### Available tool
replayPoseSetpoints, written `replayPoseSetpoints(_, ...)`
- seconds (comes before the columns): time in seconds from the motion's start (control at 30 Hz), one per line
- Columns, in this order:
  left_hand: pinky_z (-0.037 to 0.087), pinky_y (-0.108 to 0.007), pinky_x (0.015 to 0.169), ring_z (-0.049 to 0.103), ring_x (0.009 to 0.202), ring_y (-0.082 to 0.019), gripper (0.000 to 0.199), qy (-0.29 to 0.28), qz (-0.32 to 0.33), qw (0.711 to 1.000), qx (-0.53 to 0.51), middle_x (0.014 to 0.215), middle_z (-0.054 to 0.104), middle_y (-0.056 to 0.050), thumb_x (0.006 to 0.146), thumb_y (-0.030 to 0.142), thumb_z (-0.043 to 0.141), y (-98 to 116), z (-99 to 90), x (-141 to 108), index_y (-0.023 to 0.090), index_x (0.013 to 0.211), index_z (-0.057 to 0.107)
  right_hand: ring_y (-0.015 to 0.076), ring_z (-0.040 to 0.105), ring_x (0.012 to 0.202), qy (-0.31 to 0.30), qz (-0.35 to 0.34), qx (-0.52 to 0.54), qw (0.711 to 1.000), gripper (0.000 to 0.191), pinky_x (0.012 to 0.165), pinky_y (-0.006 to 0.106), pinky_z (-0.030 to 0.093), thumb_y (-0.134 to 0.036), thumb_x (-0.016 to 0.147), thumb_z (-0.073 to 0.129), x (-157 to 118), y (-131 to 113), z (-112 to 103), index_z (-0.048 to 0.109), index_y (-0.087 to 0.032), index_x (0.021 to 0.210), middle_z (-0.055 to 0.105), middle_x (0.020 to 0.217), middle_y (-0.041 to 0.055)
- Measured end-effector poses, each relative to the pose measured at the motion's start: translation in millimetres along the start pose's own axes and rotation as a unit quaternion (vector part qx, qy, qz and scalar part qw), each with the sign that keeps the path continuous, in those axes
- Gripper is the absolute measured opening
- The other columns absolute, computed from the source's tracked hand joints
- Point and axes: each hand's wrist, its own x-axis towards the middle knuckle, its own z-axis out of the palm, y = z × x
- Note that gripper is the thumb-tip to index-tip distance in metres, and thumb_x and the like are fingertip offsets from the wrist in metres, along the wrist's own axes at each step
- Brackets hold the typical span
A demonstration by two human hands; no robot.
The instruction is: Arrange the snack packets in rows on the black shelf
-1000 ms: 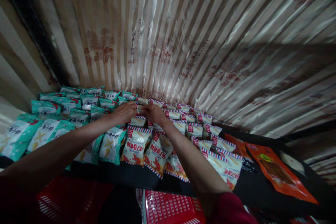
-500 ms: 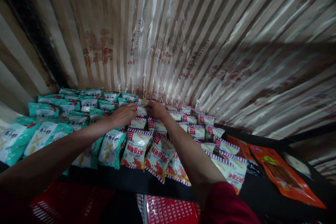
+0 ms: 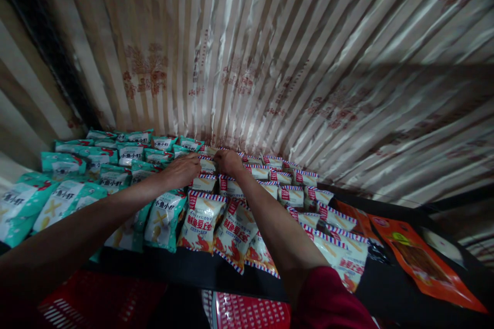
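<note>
Rows of snack bags lie on a black shelf. My left hand point(image 3: 182, 170) reaches over the teal bags point(image 3: 164, 220), its fingers closed at one edge of a small white bag point(image 3: 207, 165) in a back row. At the other edge of that bag is my right hand point(image 3: 230, 163), fingers curled in and pressed together. The bag sits between both hands, its striped top edge partly covered by them. Nearer the front stand larger white bags point(image 3: 201, 222) with red print and striped edges.
Orange packets point(image 3: 422, 262) lie at the right end of the black shelf point(image 3: 185, 270). Below its front edge are red baskets point(image 3: 250, 311). A pleated, patterned curtain point(image 3: 239, 51) hangs directly behind the bags.
My right hand has shifted very slightly left and stays curled by the white bag. My left hand keeps its place. The view has shifted slightly.
</note>
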Motion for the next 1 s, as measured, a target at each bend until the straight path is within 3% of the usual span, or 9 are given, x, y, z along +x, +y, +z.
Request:
replayPoseSetpoints(0.27,0.043,-0.03,0.087,0.053,0.094,-0.017,0.022,0.024,-0.023,0.999,0.019,0.084,0.062,-0.006,0.088,0.017,0.044,0.8,-10.8,11.2,0.015,0.078,0.064,0.0175,0.065,0.096,0.003,-0.005,0.015,1.0,0.028,0.079,0.024,0.046,-0.032,0.09,0.046,-0.9,1.0,-0.7,0.068,-0.024,0.104,0.071,0.103,0.006)
replayPoseSetpoints(0.5,0.041,-0.034,0.089,0.056,0.096,-0.019,0.021,-0.005,-0.06,0.994,0.094,0.095,0.067,-0.01,0.082,0.008,0.048,-6.0,4.2,51.0,0.015,0.092,0.065,0.016,0.065,0.093,-0.014,-0.025,0.05,0.998,0.026,0.078,0.022,0.045,-0.028,0.088,0.049,3.1,5.1,-1.6,0.069,-0.023,0.104,0.072,0.101,0.0046)
replayPoseSetpoints(0.6,0.043,-0.033,0.086,0.058,0.093,-0.019,0.02,-0.039,-0.098,0.99,0.095,0.093,0.068,-0.01,0.082,0.007,0.047,-8.9,9.7,63.7,0.014,0.086,0.066,0.0158,0.065,0.092,-0.02,-0.045,0.056,0.997,0.026,0.077,0.021,0.044,-0.026,0.087,0.05,8.0,9.8,-0.2,0.069,-0.022,0.104,0.072,0.1,0.0047)
replayPoseSetpoints(0.77,0.043,-0.034,0.086,0.059,0.09,-0.02,0.017,-0.041,-0.1,0.991,0.081,0.086,0.068,-0.01,0.079,0.007,0.051,-15.0,14.2,64.4,0.015,0.079,0.067,0.0153,0.065,0.085,-0.026,-0.083,0.06,0.994,0.027,0.073,0.02,0.045,-0.026,0.088,0.048,18.9,19.8,2.2,0.07,-0.019,0.102,0.072,0.095,0.0036)
replayPoseSetpoints(0.9,0.043,-0.034,0.088,0.059,0.091,-0.02,0.018,-0.033,-0.095,0.992,0.07,0.089,0.068,-0.012,0.08,0.007,0.05,-17.7,14.0,60.8,0.013,0.082,0.067,0.0158,0.063,0.095,0.022,-0.046,0.035,0.998,0.031,0.082,0.021,0.044,-0.023,0.091,0.042,29.6,23.8,4.3,0.067,-0.023,0.109,0.07,0.107,0.0024)
replayPoseSetpoints(1.0,0.044,-0.035,0.085,0.06,0.091,-0.022,0.019,-0.042,-0.107,0.991,0.073,0.088,0.068,-0.012,0.081,0.007,0.049,-15.4,10.3,61.7,0.013,0.083,0.068,0.0179,0.061,0.102,0.005,-0.037,-0.028,0.999,0.033,0.086,0.024,0.045,-0.022,0.091,0.041,39.1,21.7,5.3,0.064,-0.023,0.114,0.067,0.113,0.0049)
